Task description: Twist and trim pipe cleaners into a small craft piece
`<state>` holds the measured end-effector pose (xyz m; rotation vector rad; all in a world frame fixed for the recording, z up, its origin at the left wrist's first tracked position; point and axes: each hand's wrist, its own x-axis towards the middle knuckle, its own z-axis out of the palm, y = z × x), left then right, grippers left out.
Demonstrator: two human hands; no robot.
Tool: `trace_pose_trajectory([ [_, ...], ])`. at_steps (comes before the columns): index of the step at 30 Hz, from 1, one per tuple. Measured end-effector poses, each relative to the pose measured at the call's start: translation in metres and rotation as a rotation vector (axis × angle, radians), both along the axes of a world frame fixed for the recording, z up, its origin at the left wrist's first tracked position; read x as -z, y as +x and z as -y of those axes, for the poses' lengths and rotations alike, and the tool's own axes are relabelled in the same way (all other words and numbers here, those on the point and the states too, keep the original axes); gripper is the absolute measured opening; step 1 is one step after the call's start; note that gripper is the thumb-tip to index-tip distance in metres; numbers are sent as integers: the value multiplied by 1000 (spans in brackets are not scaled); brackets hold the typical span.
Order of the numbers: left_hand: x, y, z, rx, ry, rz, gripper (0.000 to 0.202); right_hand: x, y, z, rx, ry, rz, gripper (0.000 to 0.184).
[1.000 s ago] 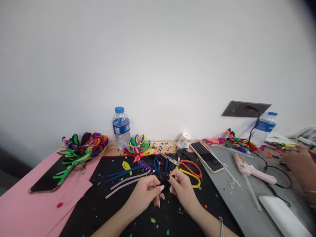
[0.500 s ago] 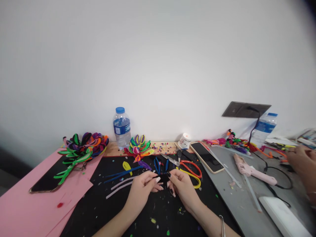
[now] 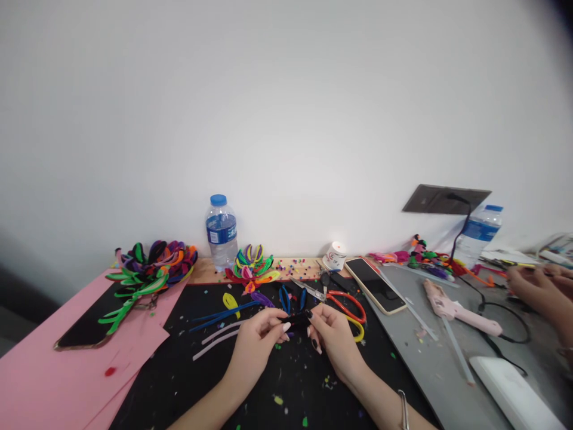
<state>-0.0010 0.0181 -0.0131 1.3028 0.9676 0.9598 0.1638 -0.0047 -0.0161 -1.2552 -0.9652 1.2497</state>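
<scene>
A short black pipe cleaner (image 3: 296, 320) runs between my two hands, low over the black mat (image 3: 179, 382). My left hand (image 3: 257, 337) pinches its left end between thumb and fingers. At the other end my right hand (image 3: 335, 337) has it pinched too. Just beyond my fingers lie blue pipe-cleaner loops (image 3: 285, 298). To the left of them are a yellow loop (image 3: 230, 303), long blue stems (image 3: 219, 318) and pale lilac pipe cleaners (image 3: 217, 345). Scissors (image 3: 349, 303) with red and yellow handles rest behind my right hand, partly covered by it.
At the back stand a water bottle (image 3: 221, 236), a colourful pipe-cleaner flower (image 3: 250, 269) and a paper cup (image 3: 335, 257). A larger bouquet (image 3: 154, 263) lies left. A phone (image 3: 375, 285) and a pink glue gun (image 3: 461, 309) lie right, near another person's hands (image 3: 539, 292).
The black pipe cleaner now shows more plainly between my fingertips, and my hands have shifted only slightly. The other person's hands have moved left.
</scene>
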Motion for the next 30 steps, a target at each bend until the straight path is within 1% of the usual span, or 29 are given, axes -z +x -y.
trace_pose_trajectory([
  [3,-1,0,1,-23,25,-3,13,1,-2,1,-17,-9,-36,27],
  [7,-2,0,2,-72,37,25,14,-2,-6,2,-72,-58,-112,29],
  [11,-1,0,2,-71,49,29,16,-6,-7,3,-65,-69,-151,29],
  [13,-2,-1,2,-51,99,-24,17,-6,-5,3,-52,-57,-161,28],
  [16,-3,-3,2,-32,266,-192,19,-5,-2,1,-38,-31,-150,25],
  [18,-3,-4,2,-28,358,-284,20,-4,-1,0,-31,-17,-115,25],
  [22,-2,-5,3,17,445,-341,22,-6,-2,1,-60,13,42,26],
  [24,-4,-4,5,86,493,-371,22,-9,-4,4,-107,45,141,24],
  [27,-8,-3,7,230,542,-421,22,-11,-7,10,-188,110,305,22],
  [30,-11,-2,9,312,564,-458,23,-12,-8,14,-220,147,416,20],
])
